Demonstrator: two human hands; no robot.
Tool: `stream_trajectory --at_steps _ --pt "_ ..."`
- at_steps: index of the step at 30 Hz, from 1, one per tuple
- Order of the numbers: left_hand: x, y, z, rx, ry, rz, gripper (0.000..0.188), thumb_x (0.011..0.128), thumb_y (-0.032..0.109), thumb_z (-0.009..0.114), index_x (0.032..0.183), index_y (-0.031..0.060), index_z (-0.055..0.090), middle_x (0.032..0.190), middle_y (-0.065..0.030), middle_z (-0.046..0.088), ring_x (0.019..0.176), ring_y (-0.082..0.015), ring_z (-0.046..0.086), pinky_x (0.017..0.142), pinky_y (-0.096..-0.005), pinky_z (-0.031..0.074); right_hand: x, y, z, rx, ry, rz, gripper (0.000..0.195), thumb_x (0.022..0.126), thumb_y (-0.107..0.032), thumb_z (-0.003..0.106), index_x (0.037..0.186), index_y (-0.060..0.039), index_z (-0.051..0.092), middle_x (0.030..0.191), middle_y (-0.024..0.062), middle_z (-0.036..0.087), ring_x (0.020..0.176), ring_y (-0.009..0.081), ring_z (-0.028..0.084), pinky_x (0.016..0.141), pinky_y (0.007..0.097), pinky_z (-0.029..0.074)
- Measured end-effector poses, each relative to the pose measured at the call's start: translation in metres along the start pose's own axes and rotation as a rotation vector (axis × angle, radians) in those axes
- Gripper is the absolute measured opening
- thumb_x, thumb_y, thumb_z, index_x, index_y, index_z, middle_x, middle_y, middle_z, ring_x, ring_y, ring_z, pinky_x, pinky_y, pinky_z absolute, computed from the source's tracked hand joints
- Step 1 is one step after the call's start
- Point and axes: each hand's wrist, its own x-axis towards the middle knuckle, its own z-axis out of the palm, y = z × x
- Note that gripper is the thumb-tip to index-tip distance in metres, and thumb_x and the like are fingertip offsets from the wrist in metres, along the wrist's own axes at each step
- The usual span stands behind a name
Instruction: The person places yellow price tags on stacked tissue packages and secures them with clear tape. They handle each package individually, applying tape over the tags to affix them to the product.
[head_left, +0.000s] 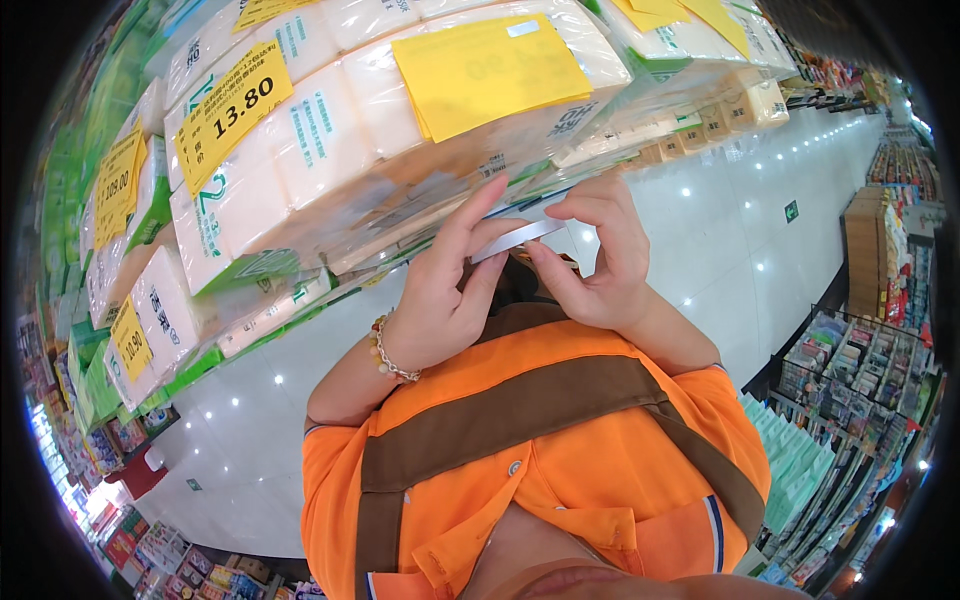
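Note:
Both hands are held together in front of the chest, at the near edge of stacked tissue packs. My left hand (454, 281) pinches one end of a small, flat whitish strip (519, 238), which may be tape or a sticker. The strip's other end is between the thumb and forefinger of my right hand (600, 251). Just beyond the hands, several yellow price tags (487, 75) lie overlapped on a plastic-wrapped tissue pack (322, 135); a small whitish piece is stuck on the top one. Another yellow price tag (234, 112) lies further left on the packs.
More wrapped tissue packs (690, 60) with yellow tags continue to the right. Pale tiled floor (720, 217) runs beside the stack. At the right stand a wire rack of small goods (840, 360) and a wooden shelf end (866, 251). Other shelves line the lower left.

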Motion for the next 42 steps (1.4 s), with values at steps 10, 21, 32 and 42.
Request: stream_trajectory --at_steps 10,21,32,42 --pt "0.001 0.005 -0.013 -0.432 -0.169 -0.314 0.02 0.1 0.006 0.069 0.118 -0.0018 0.067 0.105 -0.0051 0.072 0.102 -0.0128 0.067 0.091 -0.0282 0.054 0.016 0.032 -0.032 0.119 -0.273 -0.135 0.027 0.074 -0.003 0.084 0.101 -0.0061 0.078 0.089 0.0047 0.068 0.081 0.0245 0.061 0.072 0.0366 0.044" --pt "0.01 0.005 0.001 0.026 0.015 -0.033 0.01 0.091 0.007 0.079 0.098 0.0004 0.077 0.089 -0.0098 0.074 0.073 -0.0151 0.067 0.066 -0.0281 0.053 0.02 0.013 -0.026 -0.049 -0.12 -0.172 0.036 0.071 -0.005 0.088 0.105 -0.004 0.074 0.1 0.0093 0.067 0.088 0.029 0.062 0.076 0.039 0.048" --pt "0.009 0.005 0.006 0.364 0.089 0.161 0.011 0.089 0.01 0.079 0.094 0.0019 0.074 0.072 -0.0099 0.063 0.062 -0.0259 0.062 0.056 -0.0348 0.049 0.0 0.006 0.001 0.22 -0.07 0.117 0.02 0.081 0.005 0.08 0.097 -0.0001 0.07 0.09 0.0118 0.068 0.078 0.0263 0.064 0.07 0.0334 0.05" --pt "0.006 0.009 0.002 0.41 0.124 0.194 0.008 0.088 0.004 0.08 0.092 -0.0006 0.075 0.077 -0.0129 0.068 0.063 -0.0251 0.064 0.056 -0.0335 0.05 -0.003 0.006 0.005 0.455 -0.178 0.363 0.017 0.088 0.003 0.075 0.096 -0.0015 0.061 0.096 0.0077 0.063 0.088 0.0185 0.061 0.078 0.0297 0.048"
